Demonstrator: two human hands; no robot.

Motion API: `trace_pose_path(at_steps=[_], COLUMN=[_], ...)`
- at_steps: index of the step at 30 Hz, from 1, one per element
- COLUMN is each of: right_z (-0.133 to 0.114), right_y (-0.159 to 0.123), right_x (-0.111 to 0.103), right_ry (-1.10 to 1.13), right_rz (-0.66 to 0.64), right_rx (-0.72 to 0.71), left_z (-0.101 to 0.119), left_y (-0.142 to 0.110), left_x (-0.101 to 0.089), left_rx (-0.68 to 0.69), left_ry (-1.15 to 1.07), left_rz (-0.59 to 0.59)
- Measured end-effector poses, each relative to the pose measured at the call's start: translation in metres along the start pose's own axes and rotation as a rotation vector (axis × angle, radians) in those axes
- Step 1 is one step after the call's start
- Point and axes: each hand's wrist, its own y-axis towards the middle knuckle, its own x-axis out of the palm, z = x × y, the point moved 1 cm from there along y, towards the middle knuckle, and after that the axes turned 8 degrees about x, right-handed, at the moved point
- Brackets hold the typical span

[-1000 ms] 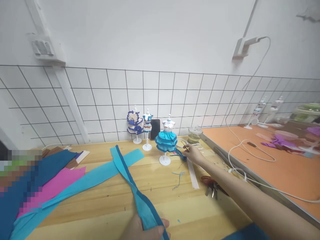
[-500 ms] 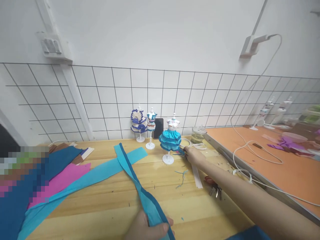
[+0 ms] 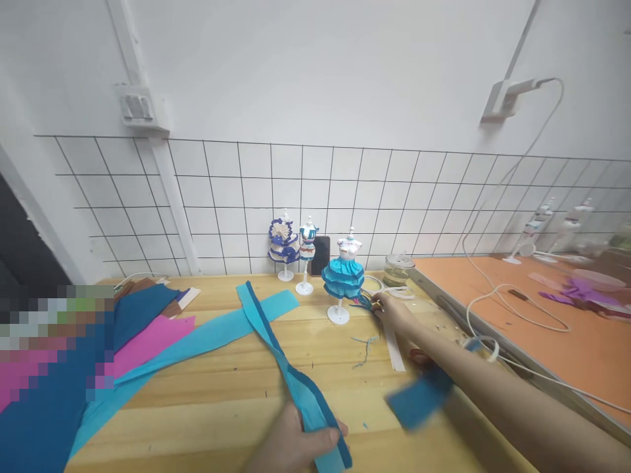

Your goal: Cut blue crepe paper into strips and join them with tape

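Observation:
My left hand (image 3: 308, 433) is closed round a long turquoise fabric strip (image 3: 283, 355) with a dark blue edge, whose far end lies across another turquoise strip (image 3: 207, 335). My right hand (image 3: 392, 314) reaches forward, fingers curled down at a small heap of thin blue-green scraps (image 3: 362, 302); what they grip is hidden. Just left of it stands a miniature dress form (image 3: 344, 272) in a tiered turquoise skirt with darker edges. A blurred dark blue fabric piece (image 3: 419, 397) is below my right forearm, partly covering a red-handled item (image 3: 418, 355).
Two smaller dress forms, one purple-trimmed (image 3: 284, 246) and one blue-and-white (image 3: 306, 249), stand by a dark phone (image 3: 320, 255). A glass jar (image 3: 398, 269) is behind my right hand. Pink fabric (image 3: 158, 345) lies left. White cable (image 3: 493, 289) crosses the orange table (image 3: 537, 328).
The dark blue piece has come up from the bottom edge to under my right forearm. The whole view has shifted slightly; my left hand still holds the strip.

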Motion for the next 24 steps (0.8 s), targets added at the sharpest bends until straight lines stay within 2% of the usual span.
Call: trace_pose_path(at_steps=[5,9,15,24], right_z=[0.005,0.009,0.018,0.023], right_y=[0.026,0.031,0.015,-0.026], right_x=[-0.003,-0.006,-0.011,-0.015], right_ry=[0.048,0.106,0.208,0.218], right_rz=[-0.046,-0.076,-0.12,-0.062], right_rx=[0.043,0.068,0.094,0.038], left_z=[-0.002,0.0,0.002,0.007], left_y=[0.002,0.0,-0.001,-0.005], left_x=[-0.004,-0.003,-0.001,0.004], left_rx=[-0.004,0.003,0.015,0.034], left_ry=[0.027,0.046,0.035,-0.015], left_rz=[-0.006,-0.011,-0.002,0.037])
